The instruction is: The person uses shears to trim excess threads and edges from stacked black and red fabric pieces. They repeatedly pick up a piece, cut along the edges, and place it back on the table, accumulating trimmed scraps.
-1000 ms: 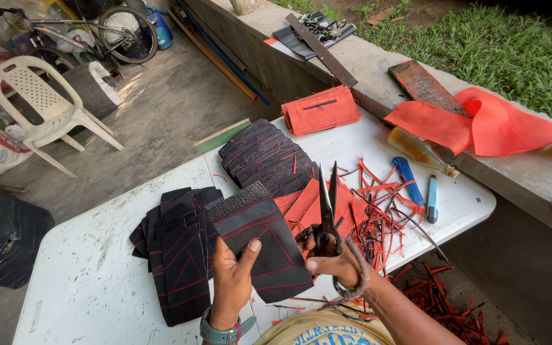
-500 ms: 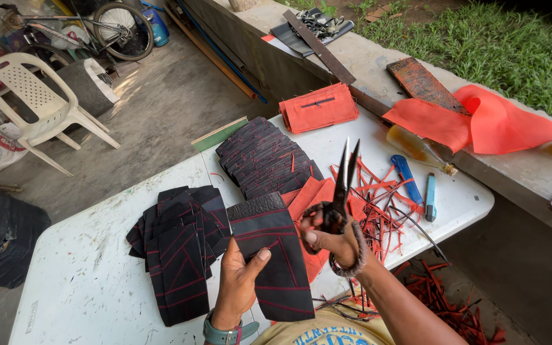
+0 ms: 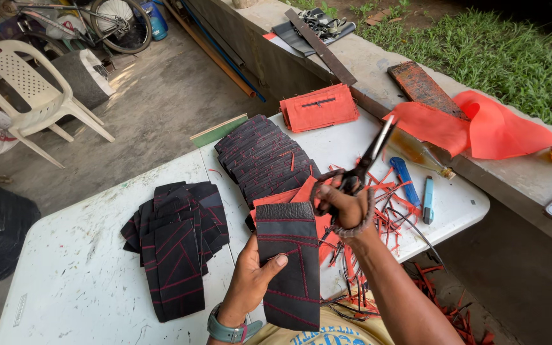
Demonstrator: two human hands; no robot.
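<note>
Head view, looking down on a white plastic folding table (image 3: pixel 84 281). The left hand (image 3: pixel 250 281), entering from 6 o'clock, grasps a black rectangular fabric panel with red stitching (image 3: pixel 289 268): the thumb lies across its face and the fingers curl beneath its left edge. The panel hangs lengthwise over the table's near edge, its upper end at the centre of the view. The right hand (image 3: pixel 346 207), at 3 o'clock of that upper end, is clenched through the loops of a pair of black-handled scissors (image 3: pixel 362 169); the blades point toward 1 o'clock, raised above the table and clear of the panel, and appear closed or nearly so. At 9 o'clock of the left hand lies a loose pile of similar black stitched panels (image 3: pixel 177 246); at 12 o'clock, a fanned stack of black panels (image 3: pixel 263 156). Red fabric strips and offcuts (image 3: pixel 384 211) are scattered under and beyond the right hand. A blue utility knife (image 3: pixel 428 199) rests at 3 o'clock.
</note>
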